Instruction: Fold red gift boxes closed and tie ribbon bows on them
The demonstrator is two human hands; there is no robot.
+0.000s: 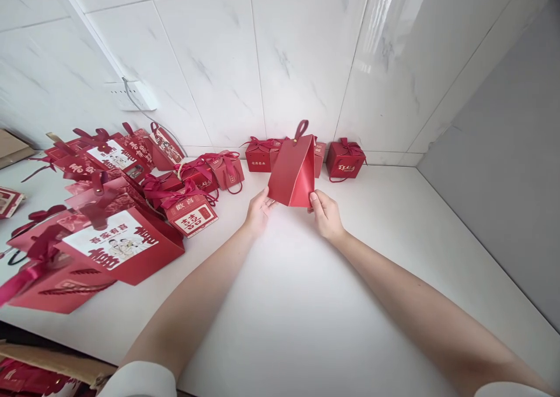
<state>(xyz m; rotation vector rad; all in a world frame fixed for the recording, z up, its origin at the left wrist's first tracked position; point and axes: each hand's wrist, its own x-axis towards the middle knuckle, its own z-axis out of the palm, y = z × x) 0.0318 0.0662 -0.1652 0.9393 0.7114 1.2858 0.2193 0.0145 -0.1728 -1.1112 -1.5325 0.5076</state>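
Observation:
A red triangular gift box (286, 172) with a dark red ribbon loop at its top is held up above the white table, one side turned toward me. My left hand (259, 211) grips its lower left corner, thumb on the near side. At the lower right corner, my right hand (324, 213) pinches the edge between thumb and fingers. Behind the held box, small red boxes with ribbon bows (258, 155) stand along the wall, partly hidden by it. Apart to the right stands another bowed red box (345, 159).
Several red gift bags, one with a white printed label (116, 242), crowd the table's left side. Beside them sit small bowed boxes (191, 215). A wall socket (131, 96) with a cable is at the left. An open carton (52, 359) holds red items below the front edge.

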